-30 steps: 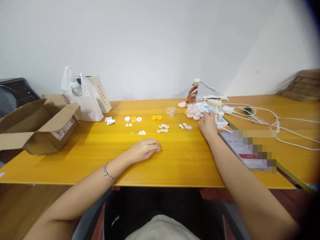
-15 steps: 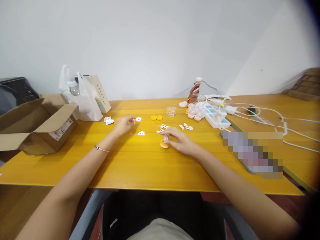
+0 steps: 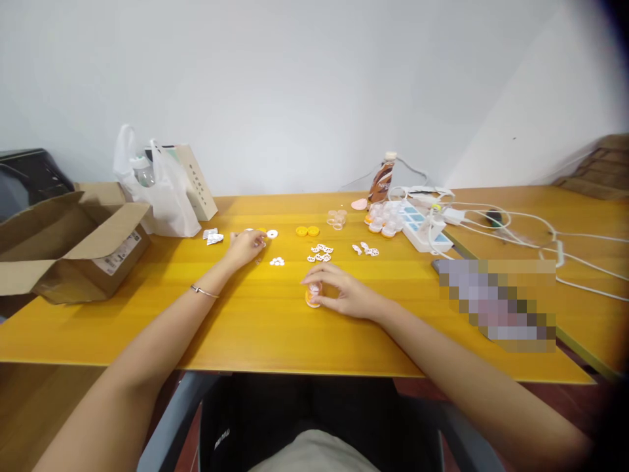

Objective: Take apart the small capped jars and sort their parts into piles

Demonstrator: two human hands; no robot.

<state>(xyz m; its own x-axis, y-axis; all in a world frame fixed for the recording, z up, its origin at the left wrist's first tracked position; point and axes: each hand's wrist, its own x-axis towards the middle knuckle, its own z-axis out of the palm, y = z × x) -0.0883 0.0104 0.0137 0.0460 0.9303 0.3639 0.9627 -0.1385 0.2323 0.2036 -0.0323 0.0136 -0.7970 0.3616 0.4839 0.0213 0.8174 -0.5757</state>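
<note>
My right hand [image 3: 346,293] curves its thumb and fingers around a small round orange-and-white piece with a clear top [image 3: 313,298], low over the near middle of the table. Farther left, my left hand [image 3: 244,247] has its fingertips pinched together close to the tabletop. Whatever they hold is too small to make out. White and yellow round parts [image 3: 272,234] lie just beyond those fingers. A group of small white discs [image 3: 277,261] is between my hands. White perforated pieces [image 3: 320,253] lie beyond my right hand, and two joined yellow rings [image 3: 307,231] sit farther back.
An open cardboard box [image 3: 73,249] and a white plastic bag [image 3: 171,203] stand at left. Clear rings [image 3: 337,219], several clear-topped orange pieces [image 3: 384,219], a brown drink bottle [image 3: 382,180] and a power strip [image 3: 423,229] with cables are back right. A blurred-out phone-like device [image 3: 496,305] lies right.
My right hand has moved a little left and nearer to me with the round orange-and-white piece. My left hand has stayed almost in place, with a slight shift of the wrist.
</note>
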